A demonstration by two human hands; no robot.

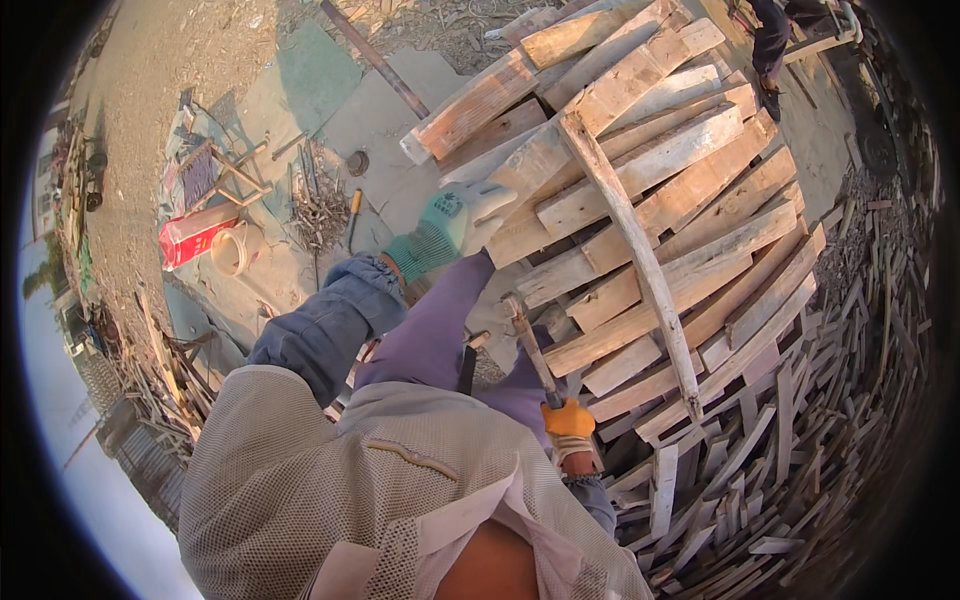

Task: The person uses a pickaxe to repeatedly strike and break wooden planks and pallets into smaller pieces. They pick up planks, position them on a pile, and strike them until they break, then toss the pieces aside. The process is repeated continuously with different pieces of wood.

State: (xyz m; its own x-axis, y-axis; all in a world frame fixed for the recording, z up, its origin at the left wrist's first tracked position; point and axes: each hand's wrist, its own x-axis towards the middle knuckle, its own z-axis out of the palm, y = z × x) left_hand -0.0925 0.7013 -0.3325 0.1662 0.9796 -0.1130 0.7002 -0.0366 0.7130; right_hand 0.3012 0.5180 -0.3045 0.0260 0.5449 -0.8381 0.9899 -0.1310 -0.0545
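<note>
My left hand [472, 214], in a green-and-white work glove, is at the near ends of the stacked wooden planks [660, 199]. Its fingers are extended and apart, against or just over a plank end; the exact contact is unclear. My right hand [568, 427], in an orange-and-cream glove, grips a hammer-like tool [534, 349] by its worn shaft. The tool's head end points away from me, beside the plank ends. Across the top of the stack lies a long, narrow, slightly bowed wooden strip [637, 255].
Loose wood scraps [780, 480] cover the ground at right. To the left are a chisel-like tool with an orange handle [355, 214], a cream bucket [234, 250], a red-and-white bag [196, 236] and a small wooden frame [225, 176]. Another person's leg [771, 45] is beyond the stack.
</note>
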